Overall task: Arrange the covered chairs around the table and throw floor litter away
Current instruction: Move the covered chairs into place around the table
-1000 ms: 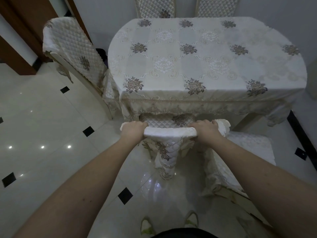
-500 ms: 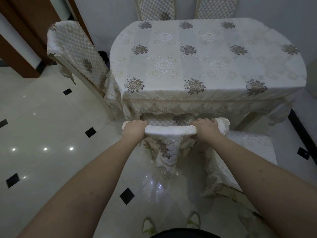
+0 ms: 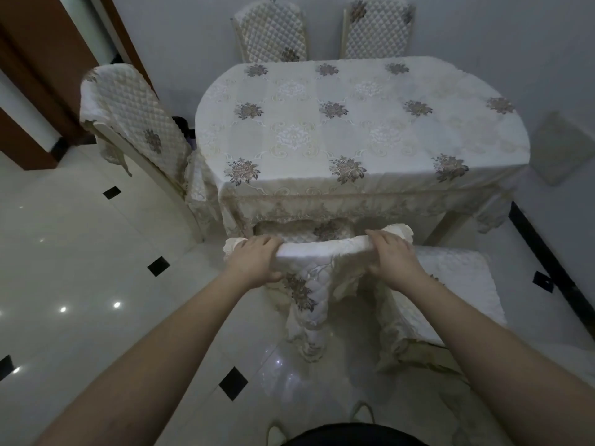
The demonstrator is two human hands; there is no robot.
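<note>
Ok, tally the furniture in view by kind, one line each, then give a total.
Covered chairs: 5: the one both hands grip, one to its right, one at the table's left end, two at the far side
Tables: 1, under a flowered cloth
Total: 6
Left hand and right hand hold the near chair's top rail.

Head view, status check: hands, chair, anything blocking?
Left hand and right hand both grip the near chair top rail. Chair faces the table, seat partly under. Second covered chair close on the right.
</note>
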